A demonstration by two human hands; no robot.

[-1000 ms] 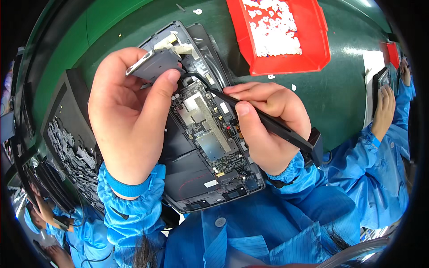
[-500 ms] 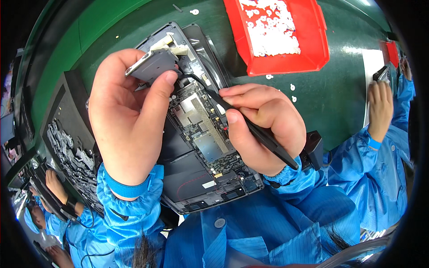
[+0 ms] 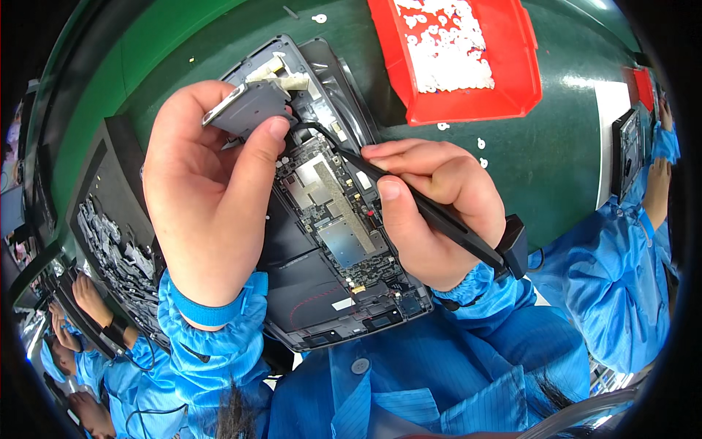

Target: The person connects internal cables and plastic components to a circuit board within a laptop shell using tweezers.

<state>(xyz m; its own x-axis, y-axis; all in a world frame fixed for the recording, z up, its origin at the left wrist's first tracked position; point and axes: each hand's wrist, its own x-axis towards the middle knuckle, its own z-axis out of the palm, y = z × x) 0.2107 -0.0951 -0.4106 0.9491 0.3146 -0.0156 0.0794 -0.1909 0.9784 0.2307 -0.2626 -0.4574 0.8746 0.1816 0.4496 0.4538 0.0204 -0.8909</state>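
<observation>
An opened dark tablet-like device (image 3: pixel 322 278) lies on the green table, its circuit board (image 3: pixel 329 205) exposed. My left hand (image 3: pixel 205 197) pinches a small flat grey part (image 3: pixel 252 106) between thumb and fingers above the device's far end. My right hand (image 3: pixel 431 205) grips black tweezers (image 3: pixel 439 216) like a pen. Their tips reach toward the upper board, close under the grey part, where a thin black wire loops.
A red bin (image 3: pixel 461 58) of small white pieces stands at the back right; a few white pieces lie loose beside it. A black tray (image 3: pixel 110 227) of dark parts sits on the left. Other people in blue sleeves work at the right (image 3: pixel 651 175) and lower left (image 3: pixel 88 307).
My right hand has shifted slightly and the tweezer tips have moved up toward the grey part. My left hand has kept its hold almost unmoved.
</observation>
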